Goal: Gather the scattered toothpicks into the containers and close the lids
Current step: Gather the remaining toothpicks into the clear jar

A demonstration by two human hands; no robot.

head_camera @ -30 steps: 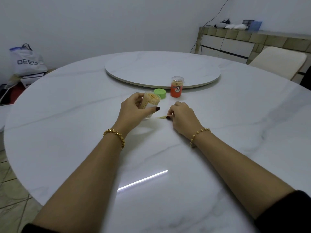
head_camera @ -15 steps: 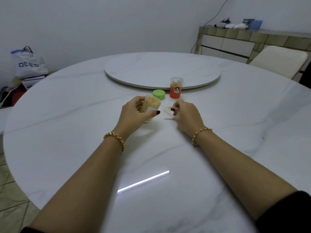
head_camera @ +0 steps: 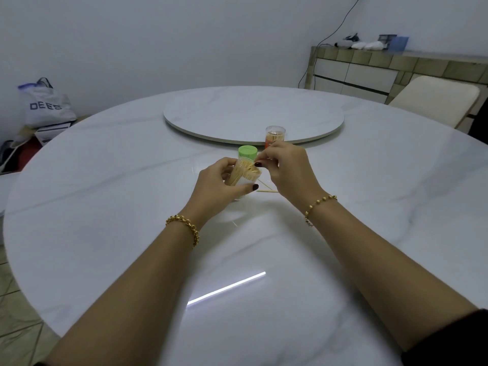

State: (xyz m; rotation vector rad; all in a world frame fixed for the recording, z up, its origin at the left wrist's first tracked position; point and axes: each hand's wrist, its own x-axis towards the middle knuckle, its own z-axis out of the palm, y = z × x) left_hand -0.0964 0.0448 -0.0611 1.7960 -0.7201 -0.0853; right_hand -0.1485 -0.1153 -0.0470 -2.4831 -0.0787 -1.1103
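In the head view, our left hand wraps round the tilted open jar, and our right hand pinches a toothpick at its mouth. We should slide it in lengthwise beside the packed ones. Loose toothpicks lie on the table just beneath, with the green lid behind.

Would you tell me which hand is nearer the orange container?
Right. The right hand is just in front of the orange container; the left hand, gripping the open container, lies farther left.
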